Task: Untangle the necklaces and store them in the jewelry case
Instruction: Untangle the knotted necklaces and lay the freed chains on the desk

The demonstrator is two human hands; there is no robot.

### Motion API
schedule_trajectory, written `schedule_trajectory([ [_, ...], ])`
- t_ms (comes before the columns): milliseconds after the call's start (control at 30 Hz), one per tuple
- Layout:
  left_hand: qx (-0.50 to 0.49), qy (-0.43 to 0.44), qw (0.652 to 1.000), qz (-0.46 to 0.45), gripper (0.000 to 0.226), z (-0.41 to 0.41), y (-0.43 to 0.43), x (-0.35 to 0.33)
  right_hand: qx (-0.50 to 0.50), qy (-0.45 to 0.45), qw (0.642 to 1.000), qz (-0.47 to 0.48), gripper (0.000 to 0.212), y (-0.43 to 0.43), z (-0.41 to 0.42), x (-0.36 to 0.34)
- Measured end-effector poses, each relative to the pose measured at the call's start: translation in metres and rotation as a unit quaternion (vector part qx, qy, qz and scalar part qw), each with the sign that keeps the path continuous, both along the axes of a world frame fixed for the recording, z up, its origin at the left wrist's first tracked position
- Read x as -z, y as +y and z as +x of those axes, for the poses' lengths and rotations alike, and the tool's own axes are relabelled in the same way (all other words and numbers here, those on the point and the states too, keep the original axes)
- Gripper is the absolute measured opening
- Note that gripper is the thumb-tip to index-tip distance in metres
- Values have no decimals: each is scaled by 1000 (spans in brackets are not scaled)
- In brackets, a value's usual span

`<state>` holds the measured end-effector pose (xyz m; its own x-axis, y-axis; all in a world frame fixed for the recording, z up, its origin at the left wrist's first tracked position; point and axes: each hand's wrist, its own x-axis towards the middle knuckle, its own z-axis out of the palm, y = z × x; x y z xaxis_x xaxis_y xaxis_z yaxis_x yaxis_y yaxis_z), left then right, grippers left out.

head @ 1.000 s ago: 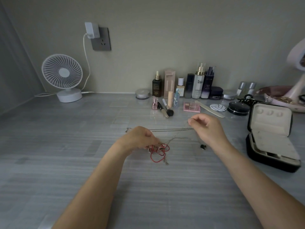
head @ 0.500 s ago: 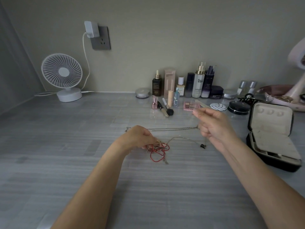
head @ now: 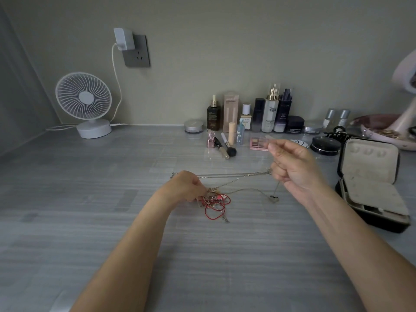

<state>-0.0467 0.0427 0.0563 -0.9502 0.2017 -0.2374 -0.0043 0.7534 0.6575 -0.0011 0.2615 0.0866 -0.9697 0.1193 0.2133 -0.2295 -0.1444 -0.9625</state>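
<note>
The person's left forearm [head: 135, 239] and right forearm [head: 337, 233] are both bare along their whole visible length, from the lower edge of the view to the wrists, and the left hand [head: 184, 188] and right hand [head: 292, 170] are bare too.

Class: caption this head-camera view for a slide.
Left hand grips the tangled necklaces while right hand pinches a silver chain; jewelry case stands open.
</note>
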Motion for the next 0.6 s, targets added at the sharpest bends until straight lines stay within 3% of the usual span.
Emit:
schedule_trajectory([
  [67,7,3,1000,9,17,1,0,-1,11,-6,999,36,9,5,-3,2],
  [133,9,1,1000,28,15,1,-1,-1,26,-39,986,158,14,10,-8,8],
  [233,8,-2,998,55,15,2,-1,-3,-6,-108,905,412,15,14,-12,18],
  [300,0,-5,998,67,13,2,-1,-3,-67,-147,847,507,18,14,-12,23],
  [367,-4,-10,997,72,10,3,-1,-4,-96,-159,800,570,24,14,-11,25],
  [500,-6,-24,997,77,12,4,0,-7,-59,-131,728,670,31,18,-13,24],
  [567,-9,-27,996,86,14,4,1,-8,-42,-103,710,695,28,15,-12,25],
  [600,-9,-26,996,86,12,4,1,-8,-43,-76,722,687,24,11,-12,27],
])
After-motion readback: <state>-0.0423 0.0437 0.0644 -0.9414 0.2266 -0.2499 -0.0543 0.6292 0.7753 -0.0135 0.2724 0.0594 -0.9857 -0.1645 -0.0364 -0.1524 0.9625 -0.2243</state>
